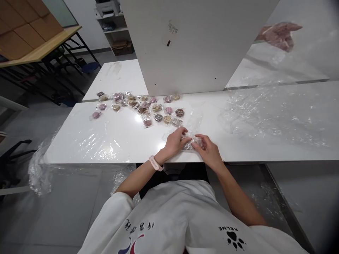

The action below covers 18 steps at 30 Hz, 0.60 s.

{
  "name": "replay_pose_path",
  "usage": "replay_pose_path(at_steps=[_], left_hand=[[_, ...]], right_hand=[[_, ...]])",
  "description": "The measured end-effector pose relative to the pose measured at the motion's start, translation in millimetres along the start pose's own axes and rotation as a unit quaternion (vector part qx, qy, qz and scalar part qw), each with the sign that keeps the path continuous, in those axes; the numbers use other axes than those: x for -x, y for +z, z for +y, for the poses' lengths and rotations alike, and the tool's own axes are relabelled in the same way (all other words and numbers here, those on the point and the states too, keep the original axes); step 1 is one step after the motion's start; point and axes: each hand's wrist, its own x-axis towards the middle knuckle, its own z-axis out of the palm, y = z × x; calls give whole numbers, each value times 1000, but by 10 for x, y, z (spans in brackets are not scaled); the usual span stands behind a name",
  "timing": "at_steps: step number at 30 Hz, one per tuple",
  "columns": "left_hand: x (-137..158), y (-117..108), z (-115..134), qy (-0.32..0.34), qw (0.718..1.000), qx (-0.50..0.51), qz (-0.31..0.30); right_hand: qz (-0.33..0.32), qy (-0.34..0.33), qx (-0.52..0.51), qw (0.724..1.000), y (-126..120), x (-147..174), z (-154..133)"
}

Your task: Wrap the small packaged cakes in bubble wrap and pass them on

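Observation:
Close to the table's front edge, my left hand [175, 142] and my right hand [210, 151] face each other, fingers curled onto a crinkled clear plastic bag [188, 145]. Something reddish shows beside my right fingertips, too covered to name. Just beyond my left hand lie small round pieces in clear wrappers, among them a grey one [177, 122], a dark brown one [179, 112] and a pink one [168, 110]. Several more wrapped pieces [143, 107], brown, yellow and pink, spread leftward over the white table [132, 148]. My left wrist wears a pale pink band [156, 163].
A white upright panel [182, 49] rises at the table's back. Thin clear film [275, 113] covers the right side, and more film [39, 173] hangs off the left end. Another person's hand [282, 36] is beyond the panel at right. Cardboard boxes [29, 28] stand far left.

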Motion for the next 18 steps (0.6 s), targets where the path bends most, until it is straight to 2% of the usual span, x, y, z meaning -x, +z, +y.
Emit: replay_pose_path(at_steps=[2, 4, 6, 9, 10, 12, 14, 16, 18], left_hand=[[90, 77, 20, 16, 995, -49, 81], [244, 125, 14, 74, 988, -90, 105], [383, 133, -25, 120, 984, -113, 72], [442, 95, -126, 136, 982, -130, 17], [420, 74, -161, 138, 982, -128, 7], [341, 15, -214, 145, 983, -109, -9], [254, -63, -238, 145, 986, -82, -30], [187, -139, -231, 129, 989, -47, -53], [150, -177, -189, 96, 993, 5, -63]], right_hand=[[-26, 37, -22, 999, -23, -164, 43], [-50, 45, -63, 996, -46, -268, 78], [-67, 64, -115, 989, -52, -310, 97], [-97, 89, -132, 982, -56, -274, 71], [-110, 79, -109, 985, -65, -237, 47], [-117, 18, -31, 992, -94, -129, -15], [-86, -71, 67, 991, -121, -2, -73], [-45, -140, 141, 979, -120, 101, -103], [-18, -146, 147, 978, -82, 151, -104]])
